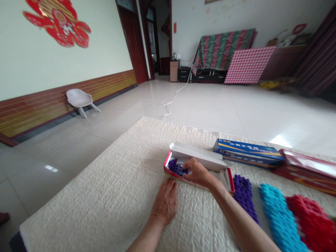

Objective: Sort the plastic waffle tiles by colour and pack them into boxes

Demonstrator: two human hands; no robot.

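A long, narrow white-lined cardboard box [199, 152] with red edges lies with its lid up on the cream quilted cover. In its left end sit purple latticed plastic pieces [172, 165]. My right hand [195, 170] reaches into the box from the front, thumb and fingers curled in a pinch on a purple piece at the left. Its fingertips are partly hidden. My left hand [166, 197] rests flat on the cover, fingers stretched toward the box's front left edge and holding nothing. Something whitish [223, 177] lies in the box's right end.
Right of the box lie rows of purple [245, 197], turquoise [282, 217] and red [312, 217] plastic pieces. Behind them stand a blue box [248, 154] and a dark red box [307, 171]. A small white chair [79, 98] stands by the left wall; a white cable [173, 99] crosses the floor.
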